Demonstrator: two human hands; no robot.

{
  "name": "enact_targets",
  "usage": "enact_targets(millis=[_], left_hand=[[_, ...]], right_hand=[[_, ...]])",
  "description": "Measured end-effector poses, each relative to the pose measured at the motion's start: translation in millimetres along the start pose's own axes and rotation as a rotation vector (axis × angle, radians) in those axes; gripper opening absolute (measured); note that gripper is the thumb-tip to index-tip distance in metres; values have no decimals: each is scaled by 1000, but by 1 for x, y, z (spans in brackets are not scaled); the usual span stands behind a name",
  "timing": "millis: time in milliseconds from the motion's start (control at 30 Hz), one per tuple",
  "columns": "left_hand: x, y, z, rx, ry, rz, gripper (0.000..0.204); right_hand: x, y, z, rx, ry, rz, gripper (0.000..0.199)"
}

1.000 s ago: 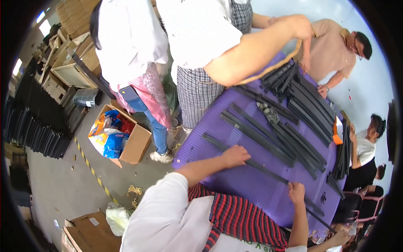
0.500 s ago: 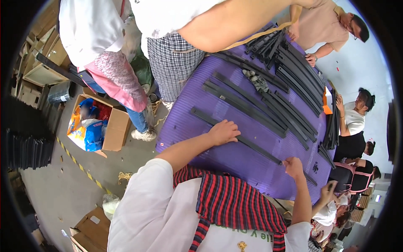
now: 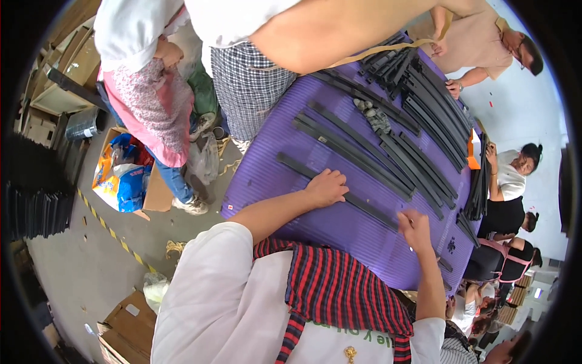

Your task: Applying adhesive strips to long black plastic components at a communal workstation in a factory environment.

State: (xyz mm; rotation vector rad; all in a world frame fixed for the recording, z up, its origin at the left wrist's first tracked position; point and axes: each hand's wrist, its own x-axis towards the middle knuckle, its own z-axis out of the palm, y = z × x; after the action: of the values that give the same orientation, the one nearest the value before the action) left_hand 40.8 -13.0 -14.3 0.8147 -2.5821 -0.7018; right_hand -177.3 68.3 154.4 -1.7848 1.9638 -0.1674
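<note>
A long, narrow black strip (image 3: 370, 208) lies slantwise on the near part of a purple ribbed table covering (image 3: 260, 176). My left hand (image 3: 327, 188) grips it near its middle, fingers curled over the edge. By the strip's right part is my right hand (image 3: 416, 232), closed with fingers bent in and blurred by motion; what it holds, if anything, I cannot make out. Just beyond lie several more black strips (image 3: 357, 159), roughly parallel to the first. A small patterned cloth bundle (image 3: 373, 115) rests among the strips farther back.
Piles of black strips (image 3: 433, 115) cover the far right of the table, by an orange and white box (image 3: 473, 148). A co-worker's arm (image 3: 339, 36) reaches across the far edge. Other people stand around. An open carton (image 3: 160, 188) with bags sits on the floor at left.
My right hand has moved a little up and left along the strip. My left hand stays on it. At left, the person in the pink apron has shifted.
</note>
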Motion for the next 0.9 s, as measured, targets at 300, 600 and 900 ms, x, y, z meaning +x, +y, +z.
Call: enact_targets(millis=[300,600,900], left_hand=[[-11,-15,22,-300,199,-122,33],[-20,-18,36,-257,49,-154,33],[-17,-30,26,-187,259,-7,28]], right_hand=[[116,-139,100,127,-87,-411,22],[136,-160,131,24,-251,-277,24],[155,-172,139,-102,-246,-361,23]])
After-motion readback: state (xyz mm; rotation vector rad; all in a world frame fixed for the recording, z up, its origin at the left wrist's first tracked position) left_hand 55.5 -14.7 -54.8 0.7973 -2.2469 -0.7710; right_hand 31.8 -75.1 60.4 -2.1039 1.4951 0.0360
